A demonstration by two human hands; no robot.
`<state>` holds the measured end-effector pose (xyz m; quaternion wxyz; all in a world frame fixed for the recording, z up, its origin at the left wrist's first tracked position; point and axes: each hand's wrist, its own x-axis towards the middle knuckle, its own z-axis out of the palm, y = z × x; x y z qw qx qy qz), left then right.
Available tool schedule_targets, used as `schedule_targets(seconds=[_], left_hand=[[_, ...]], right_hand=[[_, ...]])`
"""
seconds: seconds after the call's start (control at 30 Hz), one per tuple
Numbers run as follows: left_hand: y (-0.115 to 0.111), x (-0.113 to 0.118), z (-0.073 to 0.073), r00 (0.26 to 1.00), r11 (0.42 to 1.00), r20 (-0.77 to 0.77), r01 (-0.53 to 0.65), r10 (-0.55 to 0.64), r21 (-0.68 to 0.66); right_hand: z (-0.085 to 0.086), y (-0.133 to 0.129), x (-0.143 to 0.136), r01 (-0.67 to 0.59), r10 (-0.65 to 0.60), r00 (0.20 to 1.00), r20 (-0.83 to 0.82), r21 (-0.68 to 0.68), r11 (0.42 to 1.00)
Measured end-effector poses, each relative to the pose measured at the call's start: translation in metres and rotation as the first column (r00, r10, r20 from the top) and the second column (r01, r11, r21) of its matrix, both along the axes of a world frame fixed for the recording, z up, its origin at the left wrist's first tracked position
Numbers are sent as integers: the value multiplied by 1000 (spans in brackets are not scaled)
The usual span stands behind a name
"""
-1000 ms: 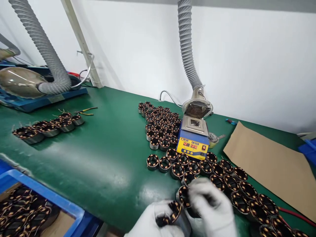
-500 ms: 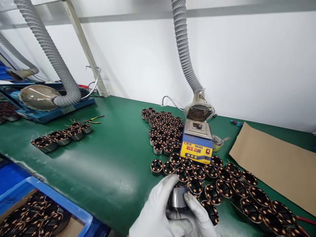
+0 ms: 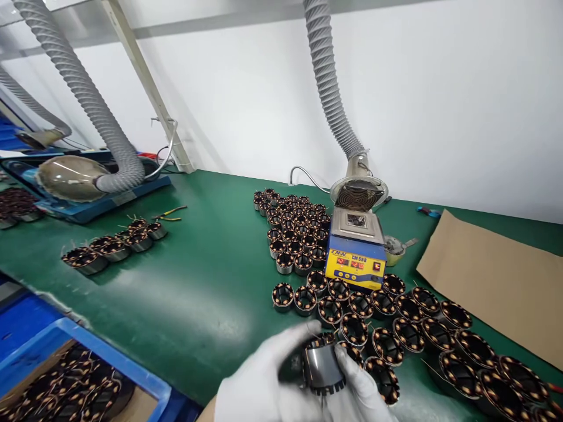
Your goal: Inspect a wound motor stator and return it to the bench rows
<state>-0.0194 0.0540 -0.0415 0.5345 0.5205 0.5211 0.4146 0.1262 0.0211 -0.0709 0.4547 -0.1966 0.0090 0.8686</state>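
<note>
Stator core [image 3: 322, 368] sits low in the middle of the view, a short dark metal cylinder with a smooth grey wall, small teeth along its lower rim and copper windings showing at its top edge; it is held just above the green bench [image 3: 193, 281], tilted a little toward the camera. Both hands wear white gloves: the left hand [image 3: 264, 384] wraps around the core from the left with its fingers curled over the top, and the right hand [image 3: 363, 390] presses against the right side and underside, fingers closed on it. Just behind lies a curving row of loose stators [image 3: 396, 328] reaching to the right edge, and beyond that a tight block of smaller stators [image 3: 294, 231] beside the blue and yellow solder pot [image 3: 357, 252], with the grey extraction hose [image 3: 328, 82] hanging over it. Compared with half a second ago, the core has turned so that more of its side wall and toothed rim faces the camera, and the left fingers have spread further across its top. Wrists and palms are cut off by the bottom edge, the inner bore is hidden, and the blue crate [image 3: 88, 363] at lower left shows only a dim jumble of parts.
</note>
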Motion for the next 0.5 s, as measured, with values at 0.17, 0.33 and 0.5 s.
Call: schedule_targets(seconds=[0.17,0.33,0.5], left_hand=[[1,13,3,993,976,-54,-90,102,201],[2,22,1,929,967,269,-235,253,-96],[11,7,-4,727,923,569,-302,385,-240]], right_hand=[[3,4,-4,-4,4,1000,15,5,1000],[6,1,-10,-40,37,996,79,32,999],[10,0,-8,-119,117,993,27,147,982]])
